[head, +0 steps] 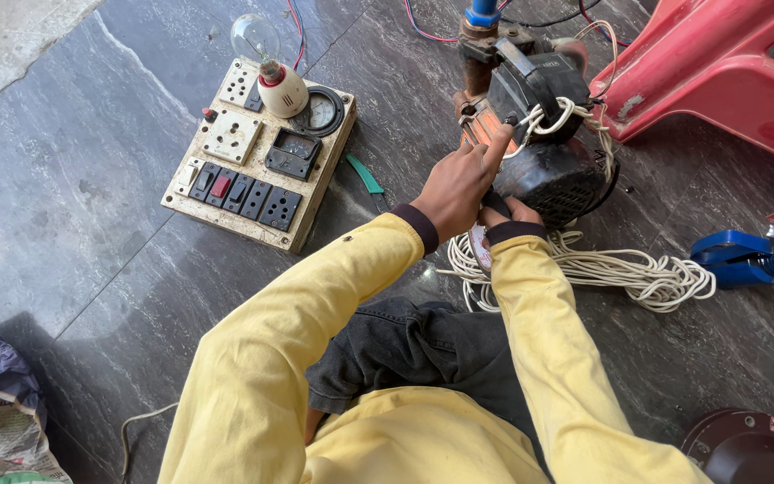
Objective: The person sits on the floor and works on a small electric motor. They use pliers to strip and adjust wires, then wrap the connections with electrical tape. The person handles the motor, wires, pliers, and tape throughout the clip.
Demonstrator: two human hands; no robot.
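A black electric motor pump (pixel 544 152) stands on the dark stone floor, with white cord looped over its top. My left hand (pixel 459 184) reaches to the pump's near left side, index finger stretched up against the orange part by the terminal box. My right hand (pixel 508 213) sits mostly hidden under the left, pressed against the pump's lower front; whether it holds anything cannot be seen. A round dial-like object (pixel 479 246) shows just below the hands. Both arms wear yellow sleeves.
A cream test board (pixel 257 152) with switches, sockets, meters and a clear bulb (pixel 255 38) lies at left. A green-handled tool (pixel 367 177) lies beside it. Coiled white cord (pixel 638 273), a blue clamp (pixel 745 257), a red plastic stool (pixel 718 63) and a dark round part (pixel 750 448) are at right.
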